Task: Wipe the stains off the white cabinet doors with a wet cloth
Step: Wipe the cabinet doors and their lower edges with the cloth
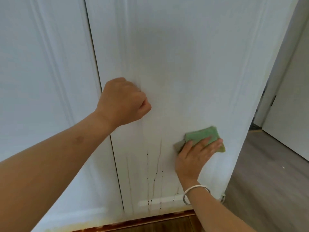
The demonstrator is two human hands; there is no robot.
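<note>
bracelet (195, 190) on right wrist | right grip (195, 158) fingers straight, apart, pressing green cloth (202, 133) flat on lower right cabinet door (184, 64) | dark drip stains (157, 164) just left of cloth | left grip (123, 102) higher, fingers together in a fist against the door near the seam, holding nothing visible

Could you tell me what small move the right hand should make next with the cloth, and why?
Probably slide the cloth down and left: the right hand presses it flat on the door, and dark drip streaks lie just below-left of it.
</note>
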